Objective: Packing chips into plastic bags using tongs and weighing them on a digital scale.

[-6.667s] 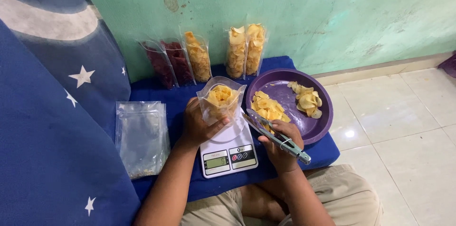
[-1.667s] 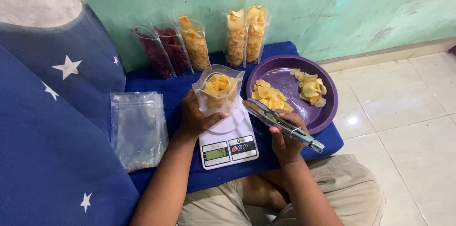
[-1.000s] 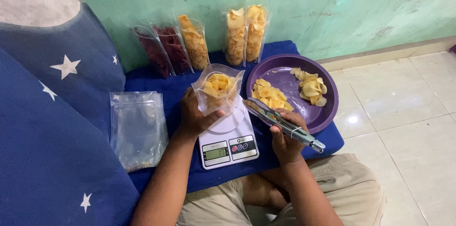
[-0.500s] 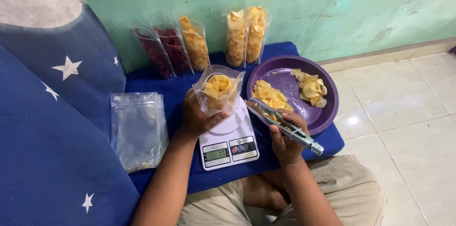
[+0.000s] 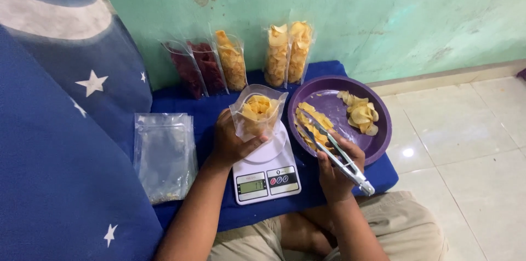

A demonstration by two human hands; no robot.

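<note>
Clear plastic pouch of yellow chips (image 5: 256,117) is gripped by left hand (image 5: 230,139), fingers wrapped, on white digital kitchen scale (image 5: 267,170) at the blue-covered bench's front edge. Metal tongs (image 5: 334,152) pinched by right hand (image 5: 337,169) over round purple plastic plate (image 5: 378,146).

both hands (image 5: 233,140) closed, forearms extended

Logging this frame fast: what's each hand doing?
Left hand: closed on the clear pouch of chips.
Right hand: closed on metal tongs.
</note>
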